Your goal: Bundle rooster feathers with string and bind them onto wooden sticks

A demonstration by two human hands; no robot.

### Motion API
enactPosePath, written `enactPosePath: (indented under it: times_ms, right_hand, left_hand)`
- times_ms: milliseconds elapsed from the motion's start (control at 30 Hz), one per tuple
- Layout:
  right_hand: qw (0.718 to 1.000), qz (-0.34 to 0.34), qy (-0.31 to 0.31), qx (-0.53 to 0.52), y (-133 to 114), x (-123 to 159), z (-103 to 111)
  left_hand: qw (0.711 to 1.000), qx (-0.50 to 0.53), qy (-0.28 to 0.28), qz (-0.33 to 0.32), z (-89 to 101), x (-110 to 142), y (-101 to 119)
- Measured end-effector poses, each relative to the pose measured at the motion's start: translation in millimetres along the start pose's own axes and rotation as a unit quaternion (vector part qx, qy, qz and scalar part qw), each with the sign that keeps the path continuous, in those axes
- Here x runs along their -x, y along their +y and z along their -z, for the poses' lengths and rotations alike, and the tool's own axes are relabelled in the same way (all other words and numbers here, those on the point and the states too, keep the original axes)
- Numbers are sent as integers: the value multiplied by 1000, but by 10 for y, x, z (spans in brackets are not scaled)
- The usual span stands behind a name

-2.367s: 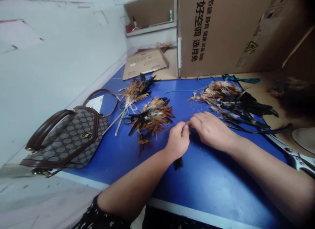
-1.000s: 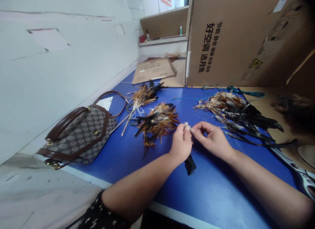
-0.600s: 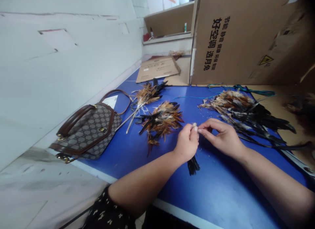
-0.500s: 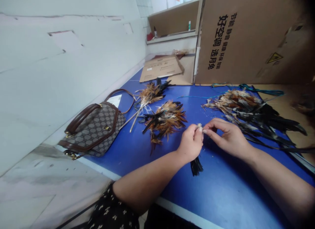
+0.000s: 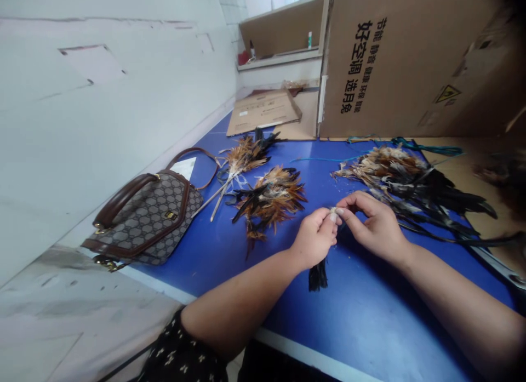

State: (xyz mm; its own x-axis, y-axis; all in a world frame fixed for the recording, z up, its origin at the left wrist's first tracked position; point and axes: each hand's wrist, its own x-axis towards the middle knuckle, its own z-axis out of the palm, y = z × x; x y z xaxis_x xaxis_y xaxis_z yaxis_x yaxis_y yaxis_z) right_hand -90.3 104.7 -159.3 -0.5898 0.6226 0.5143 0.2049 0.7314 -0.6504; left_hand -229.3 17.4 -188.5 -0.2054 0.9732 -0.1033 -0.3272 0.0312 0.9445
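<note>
My left hand (image 5: 314, 237) is closed round a bundle of black feathers (image 5: 318, 276). The dark tips hang down below the fist, and the pale quill ends show just above the thumb. At those ends, the thumb and forefinger of my right hand (image 5: 372, 223) are pinched together against the bundle; what lies between them is too small to make out. Left of my hands lies a pile of brown and black feathers (image 5: 276, 195). A larger pile of tan, brown and long black feathers (image 5: 396, 171) spreads beyond my right hand.
A feather duster with sticks (image 5: 246, 154) lies farther back on the blue table (image 5: 370, 321). A patterned handbag (image 5: 152, 217) stands at the left edge by the wall. Blue-green cord (image 5: 435, 149) runs before a large cardboard box (image 5: 411, 58). Flat cardboard (image 5: 263, 113) lies at the back.
My right fingertips have moved left and up, onto the quill ends at my left thumb. My left hand keeps its hold on the feathers. The whole view has shifted slightly.
</note>
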Motion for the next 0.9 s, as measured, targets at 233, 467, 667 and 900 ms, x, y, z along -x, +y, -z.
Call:
enactPosePath:
  times_ms: [233, 467, 667, 900]
  right_hand:
    - [997, 76, -1, -28, 90, 53, -66]
    - [992, 89, -57, -68, 80, 30, -6]
    - [999, 10, -23, 26, 114, -52, 211]
    - [946, -8, -259, 193, 166, 174, 245]
  left_hand:
    - [997, 63, -43, -2, -29, 21, 1]
    - [998, 62, -32, 1, -16, 18, -22]
    - [999, 14, 21, -30, 43, -11, 96]
    - [999, 42, 21, -12, 24, 4, 139]
